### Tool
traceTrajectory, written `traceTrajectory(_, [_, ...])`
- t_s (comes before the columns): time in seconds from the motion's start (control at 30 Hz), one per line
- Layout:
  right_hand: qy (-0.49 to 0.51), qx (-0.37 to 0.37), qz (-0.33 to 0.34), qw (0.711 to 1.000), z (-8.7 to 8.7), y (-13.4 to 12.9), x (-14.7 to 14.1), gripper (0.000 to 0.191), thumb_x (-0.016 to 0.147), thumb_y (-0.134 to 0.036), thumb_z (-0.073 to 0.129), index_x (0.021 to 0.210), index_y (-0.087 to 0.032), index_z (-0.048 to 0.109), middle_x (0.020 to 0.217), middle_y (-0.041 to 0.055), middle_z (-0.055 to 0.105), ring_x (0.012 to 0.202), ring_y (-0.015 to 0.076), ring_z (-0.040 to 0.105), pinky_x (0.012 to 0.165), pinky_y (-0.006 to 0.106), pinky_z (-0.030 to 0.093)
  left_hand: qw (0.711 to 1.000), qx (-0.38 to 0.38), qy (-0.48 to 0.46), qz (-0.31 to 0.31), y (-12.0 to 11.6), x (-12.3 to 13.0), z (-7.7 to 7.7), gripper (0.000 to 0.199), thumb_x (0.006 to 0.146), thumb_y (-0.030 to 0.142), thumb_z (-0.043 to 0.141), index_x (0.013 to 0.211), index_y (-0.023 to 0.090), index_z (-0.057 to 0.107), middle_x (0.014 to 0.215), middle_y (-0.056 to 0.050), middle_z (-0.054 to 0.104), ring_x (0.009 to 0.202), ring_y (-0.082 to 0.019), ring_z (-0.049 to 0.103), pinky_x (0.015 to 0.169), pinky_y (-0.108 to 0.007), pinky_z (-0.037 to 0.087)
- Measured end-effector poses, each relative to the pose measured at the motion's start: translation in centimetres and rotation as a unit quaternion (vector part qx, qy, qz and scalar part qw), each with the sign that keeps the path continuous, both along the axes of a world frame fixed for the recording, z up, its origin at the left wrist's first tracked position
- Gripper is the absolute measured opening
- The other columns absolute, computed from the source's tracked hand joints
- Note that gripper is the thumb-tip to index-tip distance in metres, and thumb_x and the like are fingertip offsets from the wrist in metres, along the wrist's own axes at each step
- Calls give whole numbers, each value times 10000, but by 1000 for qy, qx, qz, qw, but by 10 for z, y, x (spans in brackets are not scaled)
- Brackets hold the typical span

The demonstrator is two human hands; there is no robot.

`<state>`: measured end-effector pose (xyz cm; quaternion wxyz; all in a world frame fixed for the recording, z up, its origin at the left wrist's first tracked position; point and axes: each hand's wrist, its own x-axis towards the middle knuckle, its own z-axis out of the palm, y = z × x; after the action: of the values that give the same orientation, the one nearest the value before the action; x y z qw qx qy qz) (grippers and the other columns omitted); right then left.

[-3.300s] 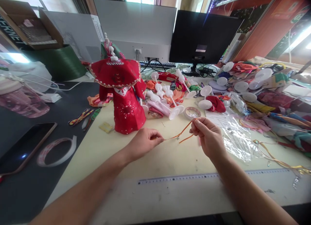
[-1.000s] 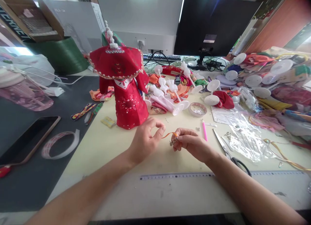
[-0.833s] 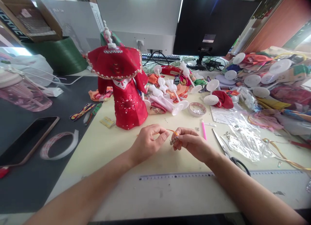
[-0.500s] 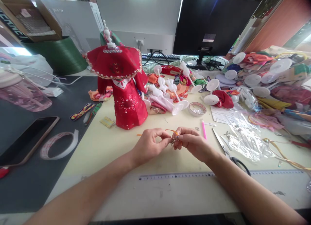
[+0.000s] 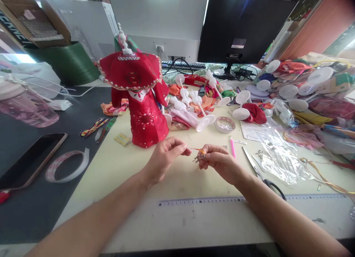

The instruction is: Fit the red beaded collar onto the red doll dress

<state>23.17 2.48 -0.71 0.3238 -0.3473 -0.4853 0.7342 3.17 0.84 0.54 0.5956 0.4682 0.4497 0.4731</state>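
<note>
A small silvery metal ornament [image 5: 198, 158] with tiny dangling parts is pinched between the thumb and fingers of my right hand [image 5: 220, 160]. From it a thin orange ribbon [image 5: 197, 150] stretches leftward. My left hand [image 5: 166, 153] is closed, its thumb and fingertips pinching the ribbon's other end. Both hands hover over the pale table, a short gap apart. Behind my left hand stands a small red dress [image 5: 146, 120] on a stand, with a beaded red cape [image 5: 133, 70] above it.
Scissors [image 5: 259, 170], a pink pen [image 5: 232, 147], a tape roll [image 5: 225, 124] and clear plastic bags [image 5: 285, 161] lie to the right. A ruler [image 5: 202, 201] runs along the front. White mini stands with cloth [image 5: 185, 116] crowd the back. A phone [image 5: 33, 157] is left.
My left hand has moved left and slightly up, away from my right hand, drawing the orange ribbon out between them. My right hand stays nearly in place with the ornament.
</note>
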Motion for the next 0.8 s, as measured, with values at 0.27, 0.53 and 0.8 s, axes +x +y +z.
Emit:
traceTrajectory(0.27, [34,4,22,999,-3,0,1,62,787,-190,565,768,-184,624,795,15,640,660,112,547,715,291,453,998,-32,-49,16,4,-3,-1,156,790,301,649,746,158,606,746,-5,670,769,-139,634,864,-317,475])
traceTrajectory(0.53, [-17,14,37,999,1,-4,-3,49,782,-216,611,765,-170,613,693,1,634,621,97,548,638,245,423,999,-20,1,32,6,-3,-2,196,778,348,672,750,162,615,743,-4,661,762,-141,632,828,-294,475])
traceTrajectory(0.8, [-91,47,107,989,13,-17,-8,16,762,-179,576,757,-168,585,713,-10,617,653,92,545,636,221,426,980,91,179,3,10,7,-1,223,790,395,653,805,173,657,775,-20,665,760,-155,605,704,-258,473])
